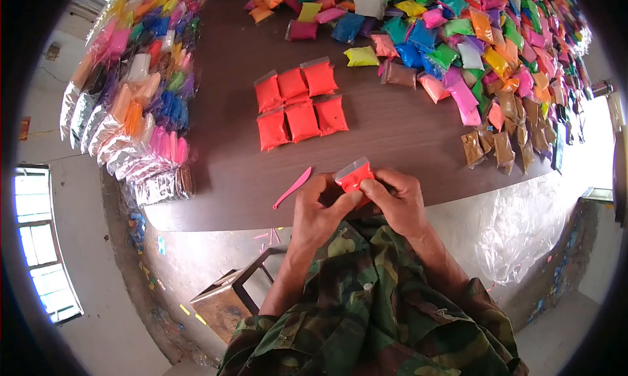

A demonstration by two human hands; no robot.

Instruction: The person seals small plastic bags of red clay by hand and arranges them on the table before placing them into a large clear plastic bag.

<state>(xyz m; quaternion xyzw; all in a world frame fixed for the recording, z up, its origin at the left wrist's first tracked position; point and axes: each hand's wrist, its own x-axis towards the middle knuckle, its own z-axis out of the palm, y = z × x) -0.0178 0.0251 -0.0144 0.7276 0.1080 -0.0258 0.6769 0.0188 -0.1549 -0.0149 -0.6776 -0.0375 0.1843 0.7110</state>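
At the near edge of a dark brown table (405, 140), just in front of the person's body, two bare hands hold one small red packet (354, 175). The left hand (320, 209) and the right hand (399, 199) are both closed around it, thumbs pressed on the near face and close together, with the fingers curled behind, where their exact grip cannot be seen. Its clear top strip points away from the person. Judging by its plump, creased look, the packet should be light and soft, giving under the thumbs like dough; the thin film may be slippery and could split if pinched hard. The filled lower body seems the surest place to hold, from both sides, while the flat clear strip offers a thin edge for fingertips. Just left of the hands lies a pink plastic knife (293, 187), touched by neither. Farther off, left of centre, six red packets (302, 119) lie in two rows of three. Along the table's left side are bundled bags of coloured packets (140, 101); across the far right spreads a heap of loose multicoloured packets (451, 42), with brown packets (504, 150) at its near end.
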